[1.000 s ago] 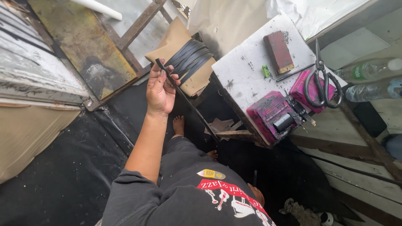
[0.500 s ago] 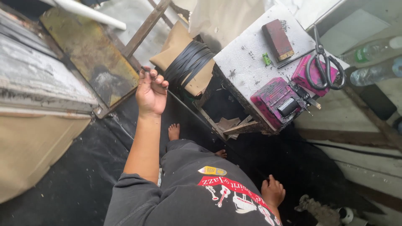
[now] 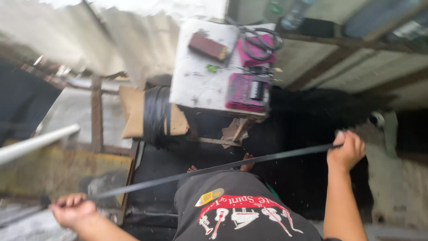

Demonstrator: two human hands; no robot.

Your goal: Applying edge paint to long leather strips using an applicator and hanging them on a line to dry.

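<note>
Black strap (image 3: 214, 169): stretched taut between both hands, crossing in front of the person's chest. Left hand (image 3: 71, 209) closed around one end, right hand (image 3: 347, 151) closed around the other. Beyond the hands: white table (image 3: 200, 80) bearing scissors (image 3: 261, 41) and a pink box (image 3: 247, 91); coil of black strap (image 3: 156, 116) to its left.

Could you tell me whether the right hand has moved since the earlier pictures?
Yes. The right hand has risen from beside the lap and now grips the black strap, out to the right of the white table.
</note>
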